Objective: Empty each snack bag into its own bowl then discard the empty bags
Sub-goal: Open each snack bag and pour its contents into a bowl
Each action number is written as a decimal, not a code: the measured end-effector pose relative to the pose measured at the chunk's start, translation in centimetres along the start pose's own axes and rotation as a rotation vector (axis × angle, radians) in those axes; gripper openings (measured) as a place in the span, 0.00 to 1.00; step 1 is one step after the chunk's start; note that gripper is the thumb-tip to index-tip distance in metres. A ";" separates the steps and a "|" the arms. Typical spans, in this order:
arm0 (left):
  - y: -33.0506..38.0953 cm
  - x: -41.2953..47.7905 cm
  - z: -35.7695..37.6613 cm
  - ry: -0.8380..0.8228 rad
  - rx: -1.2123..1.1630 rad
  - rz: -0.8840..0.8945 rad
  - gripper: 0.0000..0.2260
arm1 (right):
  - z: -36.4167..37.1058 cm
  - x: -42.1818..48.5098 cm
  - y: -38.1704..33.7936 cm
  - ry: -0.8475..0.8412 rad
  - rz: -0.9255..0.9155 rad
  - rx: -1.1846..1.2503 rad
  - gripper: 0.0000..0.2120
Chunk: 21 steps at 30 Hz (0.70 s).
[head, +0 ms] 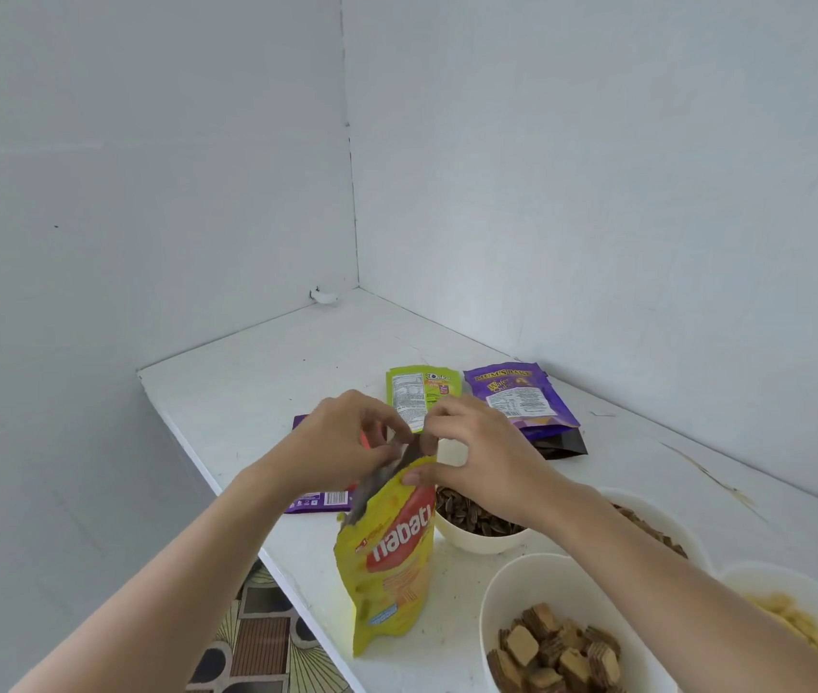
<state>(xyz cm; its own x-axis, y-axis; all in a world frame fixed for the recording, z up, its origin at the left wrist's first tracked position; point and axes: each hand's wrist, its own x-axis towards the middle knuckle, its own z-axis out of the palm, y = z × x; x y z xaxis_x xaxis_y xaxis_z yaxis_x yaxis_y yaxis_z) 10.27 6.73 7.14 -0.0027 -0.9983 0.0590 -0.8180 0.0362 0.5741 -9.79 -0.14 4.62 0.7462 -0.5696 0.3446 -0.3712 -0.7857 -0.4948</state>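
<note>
1. Four white bowls stand on the white table (pixel 247 392). Clockwise from 2 to 5 o'clock of the Nabati bag (pixel 397 557): sunflower-seed bowl (pixel 477 542), brown-snack bowl (pixel 672 507), yellow-snack bowl (pixel 757 575), wafer-cube bowl (pixel 492 602).
2. Three bags lie flat: green bag (pixel 422 395) at 12, Mum's Bake bag (pixel 522 400) at 1, purple bag (pixel 319 500) at 10.
3. The left hand (pixel 347 442) and right hand (pixel 482 457) pinch the upright Nabati bag's top near the table's front edge.

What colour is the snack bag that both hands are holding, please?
The bag is yellow with a red logo patch; head view shows it.
</note>
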 end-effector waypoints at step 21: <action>-1.4 -4.3 -3.3 -0.044 0.053 0.230 0.17 | -1.3 -2.8 0.7 -0.011 -0.186 -0.199 0.12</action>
<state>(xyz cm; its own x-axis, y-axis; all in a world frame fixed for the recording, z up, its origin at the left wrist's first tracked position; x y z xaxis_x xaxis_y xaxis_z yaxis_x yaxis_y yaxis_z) 13.30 11.17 8.83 -0.2169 -0.9650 0.1472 -0.8221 0.2619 0.5056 -12.85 0.54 4.33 0.8173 -0.4091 0.4058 -0.3275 -0.9092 -0.2571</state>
